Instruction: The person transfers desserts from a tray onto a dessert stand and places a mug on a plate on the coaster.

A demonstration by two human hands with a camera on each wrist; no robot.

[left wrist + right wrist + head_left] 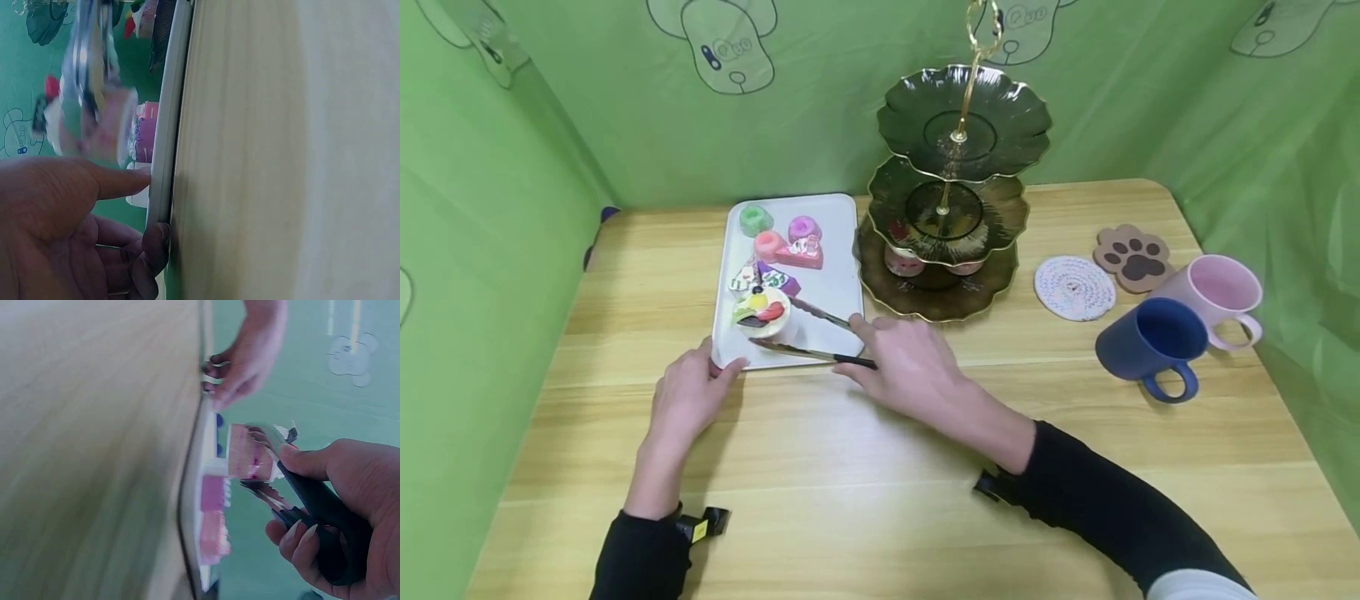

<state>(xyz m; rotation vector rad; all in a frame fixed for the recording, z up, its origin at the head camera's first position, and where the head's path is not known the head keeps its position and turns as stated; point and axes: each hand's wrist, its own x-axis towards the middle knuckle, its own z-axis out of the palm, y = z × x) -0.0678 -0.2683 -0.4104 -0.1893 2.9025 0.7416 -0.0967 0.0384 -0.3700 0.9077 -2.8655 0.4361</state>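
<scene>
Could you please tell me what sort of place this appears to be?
Probably a staged tabletop set: green cartoon-printed sheeting hangs around a pale wood-grain table, which bears a dark, gold-rimmed three-tiered stand and a white rectangular tray with small, colourful, toy-like cakes.

Green fabric walls (820, 108); pale wooden table (850, 483)

The blue mug (1127, 348) stands on the pale wooden table (850, 525), its handle turned toward the near right. Just behind it, to its right, is a pink mug (1201, 298) (whether the two touch, I cannot tell). Beyond the blue mug lies a brown paw-print coaster (1138, 265); behind and left of it, a round speckled coaster (1075, 288). Well behind it hangs a green curtain (1142, 92) with cartoon outlines.
</scene>
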